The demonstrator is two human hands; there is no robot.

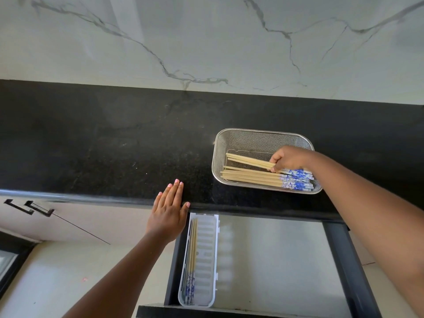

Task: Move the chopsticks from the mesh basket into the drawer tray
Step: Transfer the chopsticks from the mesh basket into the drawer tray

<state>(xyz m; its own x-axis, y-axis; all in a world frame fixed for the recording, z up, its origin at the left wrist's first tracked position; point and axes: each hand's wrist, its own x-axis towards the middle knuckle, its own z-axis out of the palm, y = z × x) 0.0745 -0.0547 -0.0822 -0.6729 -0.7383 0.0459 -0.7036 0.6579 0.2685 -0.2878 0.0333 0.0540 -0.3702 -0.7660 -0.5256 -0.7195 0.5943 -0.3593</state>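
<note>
Head view: Basket (231, 136) sits on the desk (114, 145) near its front edge, right of centre. Most chopsticks (250, 176) lie inside, wooden tips left, blue-patterned ends right. Right hand (286, 158) is in the basket, fingers closed on a few sticks approx. mid-length, w/ those sticks raised slightly off the pile. Left hand (168, 211) is flat and released on the desk's front edge, holding nothing.

Tray (206, 249) sits at the left side of the open drawer (286, 260), below the desk edge; a few sticks already lie along its left wall.

Step in hand: lift the pinched sticks clear. Recommend: keep sticks parallel, grip firm, clear the basket rim before swinging over, then lay them lengthwise beside those in the tray, patterned ends toward the person.
</note>
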